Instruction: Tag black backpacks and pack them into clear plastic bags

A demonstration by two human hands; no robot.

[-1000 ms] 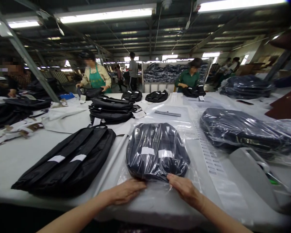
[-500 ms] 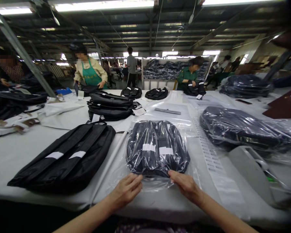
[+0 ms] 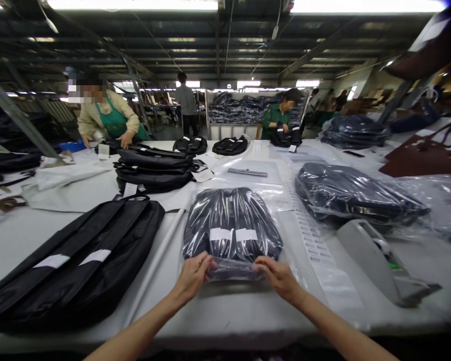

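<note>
A dark folded bag in a clear plastic bag lies on the white table straight ahead. Two white labels show through the plastic. My left hand and my right hand grip the open plastic flap at the near end, folded up against the bag. Both hands pinch the plastic at the flap's two corners.
A flat black bag lies to the left, a stack of black bags behind it. Bagged dark bags and a grey tape dispenser sit right. A strip of labels lies beside the bag. People work at the table's far side.
My hands moved from pressing flat at the bag's near edge to gripping the loose plastic flap and folding it up against the bag. The view shifted slightly right.
</note>
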